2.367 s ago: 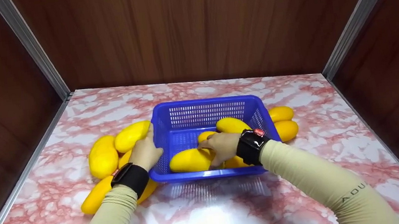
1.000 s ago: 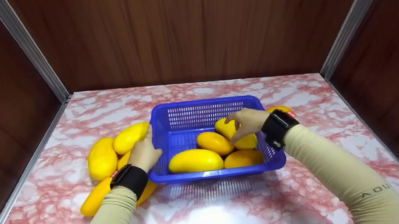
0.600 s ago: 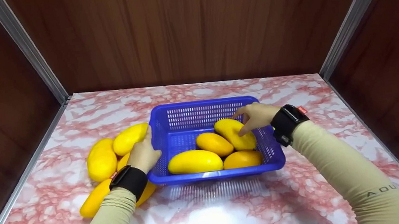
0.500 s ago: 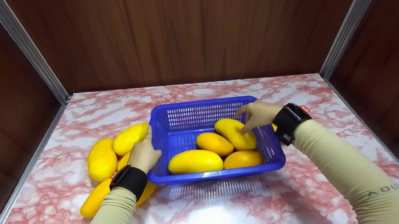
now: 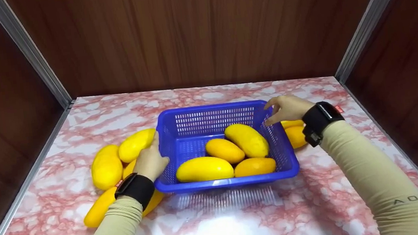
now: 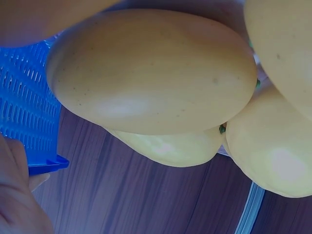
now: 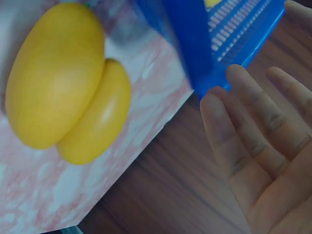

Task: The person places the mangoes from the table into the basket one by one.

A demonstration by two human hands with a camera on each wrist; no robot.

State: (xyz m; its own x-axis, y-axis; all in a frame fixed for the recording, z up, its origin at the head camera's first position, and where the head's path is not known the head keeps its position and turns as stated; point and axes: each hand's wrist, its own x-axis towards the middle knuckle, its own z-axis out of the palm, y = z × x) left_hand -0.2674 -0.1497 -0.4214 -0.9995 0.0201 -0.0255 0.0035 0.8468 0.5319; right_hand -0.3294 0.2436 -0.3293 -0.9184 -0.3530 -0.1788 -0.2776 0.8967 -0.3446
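Observation:
A blue plastic basket point(image 5: 225, 182) with slotted walls stands on the table, several yellow mangoes point(image 5: 204, 169) lying along its front and right. My left hand point(image 5: 150, 160) grips the basket's left rim, thumb on the inner side. Beside that hand, more mangoes point(image 5: 106, 168) crowd together outside the basket; one mango point(image 6: 151, 73) fills much of the left wrist view. My right hand point(image 5: 289, 108) hovers over the right rim with fingers spread and nothing held. Two mangoes point(image 7: 56, 73) lie beside the basket's right wall, partly hidden by that hand and wrist in the head view.
The tabletop point(image 5: 222, 227) has a red-and-white marbled surface. Dark wood panels point(image 5: 190, 32) rise behind it and on both sides, with metal posts point(image 5: 32, 55) at the corners. Black wrist straps point(image 5: 322, 117) sit over both sleeves.
My right hand left a mango inside the basket, passed over the other mangoes there and moved right to the right rim, fingers spread. My left hand stayed at the left rim.

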